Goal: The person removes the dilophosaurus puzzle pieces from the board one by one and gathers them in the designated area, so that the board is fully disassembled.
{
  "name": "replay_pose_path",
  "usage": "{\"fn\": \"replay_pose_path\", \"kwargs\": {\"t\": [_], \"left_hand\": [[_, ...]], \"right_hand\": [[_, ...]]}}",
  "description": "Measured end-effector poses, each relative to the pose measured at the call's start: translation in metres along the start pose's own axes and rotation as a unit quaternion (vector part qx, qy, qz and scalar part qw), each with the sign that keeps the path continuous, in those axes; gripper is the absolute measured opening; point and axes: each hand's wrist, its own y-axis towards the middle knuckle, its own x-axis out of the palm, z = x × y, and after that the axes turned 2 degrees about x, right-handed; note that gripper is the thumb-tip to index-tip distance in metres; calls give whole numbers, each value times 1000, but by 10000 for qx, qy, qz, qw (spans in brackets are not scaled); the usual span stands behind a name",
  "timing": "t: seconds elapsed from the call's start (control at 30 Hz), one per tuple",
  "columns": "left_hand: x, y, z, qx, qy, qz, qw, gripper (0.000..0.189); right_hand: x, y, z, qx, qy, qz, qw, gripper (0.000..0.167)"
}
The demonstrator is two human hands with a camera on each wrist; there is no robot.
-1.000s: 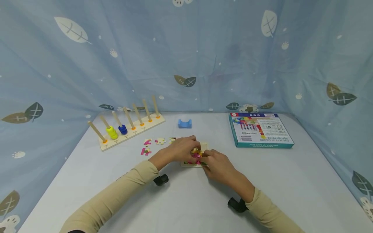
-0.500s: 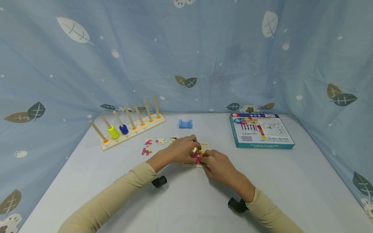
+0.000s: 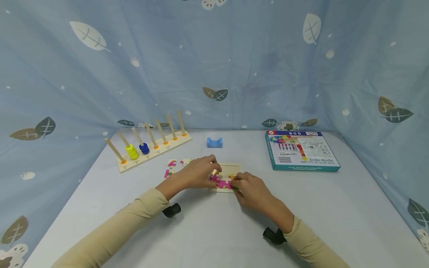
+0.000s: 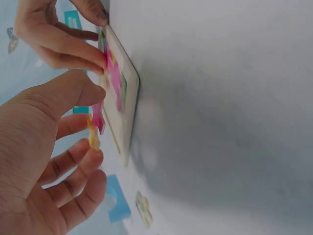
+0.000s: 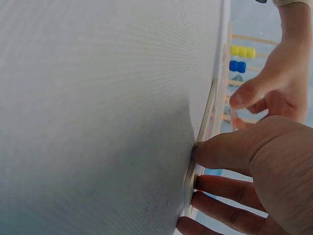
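My left hand (image 3: pixel 196 173) pinches a jigsaw puzzle piece (image 4: pixel 98 118), pink and yellow, between thumb and fingers. It is raised over the left part of a shallow wooden puzzle tray (image 3: pixel 230 166). Pink pieces (image 3: pixel 223 184) lie joined along the tray's near side; bare wood shows behind them. My right hand (image 3: pixel 253 190) grips the tray's near right corner, its thumb (image 5: pixel 210 152) against the outer edge and fingers reaching over the top. In the left wrist view, the right fingertips touch the pieces in the tray.
Left of the tray lie loose puzzle pieces (image 3: pixel 172 163), partly behind the left hand. A wooden peg rack (image 3: pixel 161 149) with yellow and blue beads stands back left. A small blue cradle-shaped block (image 3: pixel 214 143) sits behind the tray, a flat boxed set (image 3: pixel 303 150) back right.
My left hand has shifted left with the puzzle piece, uncovering more of the tray and the joined pink pieces. The right hand stays at the tray's corner.
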Motion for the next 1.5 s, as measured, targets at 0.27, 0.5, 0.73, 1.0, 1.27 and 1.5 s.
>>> {"fn": "replay_pose_path", "kwargs": {"t": [0.27, 0.5, 0.73, 1.0, 1.27, 1.5], "left_hand": [[-7, -17, -13, -240, -15, 16, 9997, 38], [-15, -29, -23, -346, -28, 107, 9993, 38], [-16, -44, -34, -417, -18, 249, 9988, 40], [-20, -58, -45, -579, 17, 233, 9981, 39], [-16, -67, -53, -614, 7, 290, 9977, 37], [-13, -69, -58, -694, 40, 233, 9973, 37]], "right_hand": [[1, -1, 1, 49, 33, 11, 10000, 30], [1, -1, 0, 69, 94, 43, 9999, 30], [3, -2, -1, 99, 14, 46, 9999, 31], [3, -1, -1, 94, 65, 100, 9999, 31], [4, -3, -1, 46, 37, 160, 9999, 32], [4, -3, 0, -18, 130, 247, 9996, 30]]}}
